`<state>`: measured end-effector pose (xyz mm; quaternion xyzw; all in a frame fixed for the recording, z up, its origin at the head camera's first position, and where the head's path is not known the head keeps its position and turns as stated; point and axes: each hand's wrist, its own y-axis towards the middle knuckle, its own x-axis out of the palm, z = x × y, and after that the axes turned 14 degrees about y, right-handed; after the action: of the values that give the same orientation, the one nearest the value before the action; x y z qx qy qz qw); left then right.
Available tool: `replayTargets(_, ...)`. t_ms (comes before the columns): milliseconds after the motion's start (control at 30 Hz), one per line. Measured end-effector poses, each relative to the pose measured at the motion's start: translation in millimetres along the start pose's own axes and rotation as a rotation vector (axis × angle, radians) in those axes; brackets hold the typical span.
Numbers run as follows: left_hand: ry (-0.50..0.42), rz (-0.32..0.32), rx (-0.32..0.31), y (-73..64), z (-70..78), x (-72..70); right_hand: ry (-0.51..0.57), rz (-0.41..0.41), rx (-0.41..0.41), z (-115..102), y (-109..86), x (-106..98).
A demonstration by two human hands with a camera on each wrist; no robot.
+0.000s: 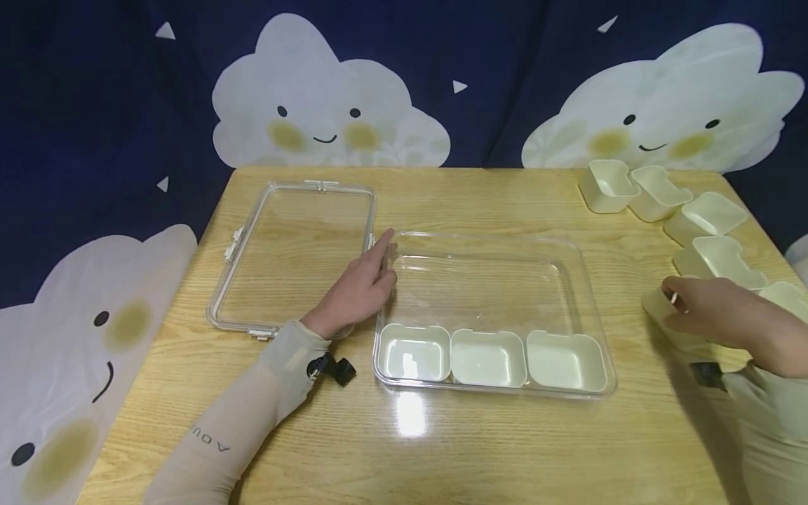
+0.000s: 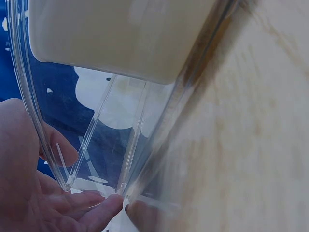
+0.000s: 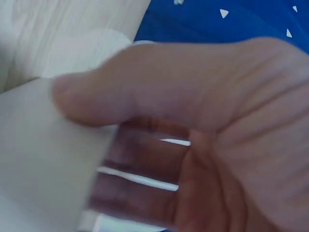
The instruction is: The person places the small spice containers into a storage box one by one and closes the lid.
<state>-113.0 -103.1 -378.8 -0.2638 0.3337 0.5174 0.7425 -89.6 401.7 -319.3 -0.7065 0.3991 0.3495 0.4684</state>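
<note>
A clear plastic box (image 1: 480, 245) lies on the table with three cream bins in a row along its near side: a left one (image 1: 415, 354), a middle one (image 1: 489, 359) and a right one (image 1: 564, 361). My left hand (image 1: 356, 291) holds the box at its left wall, with the thumb (image 2: 63, 147) over the rim and the fingers (image 2: 91, 208) along the outside. Off to the right, my right hand (image 1: 726, 312) pinches another cream bin (image 1: 659, 308) between thumb and fingers. The wall of this bin (image 3: 43, 159) fills the lower left of the right wrist view.
Several more cream bins, among them one at the back (image 1: 609, 186) and one at the right (image 1: 716, 259), line the table's right side. A clear lid (image 1: 217, 298) with white clips lies left of the box. Behind the table (image 1: 480, 449) hangs a dark blue cloud-print cloth (image 1: 486, 42).
</note>
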Motion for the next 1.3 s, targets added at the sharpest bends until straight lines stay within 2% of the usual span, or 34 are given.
replayTargets(167, -0.009, -0.001, 0.001, 0.3, 1.3, 0.9, -0.049, 0.093, -0.113, -8, 7.1, 6)
replayTargets(400, -0.01, -0.008, 0.009, 1.9, 2.3, 1.6, -0.054, 0.161, -0.161, -20, 14.1, 14)
replayTargets(1067, 0.005, 0.005, 0.012, 2.1, 0.3, -0.4, -0.06, 0.165, -0.164, -32, 27.9, 13)
replayTargets(1300, -0.007, 0.004, 0.0, 0.8, -0.3, 0.7, -0.066, 0.139, -0.178, -43, 37.4, 10)
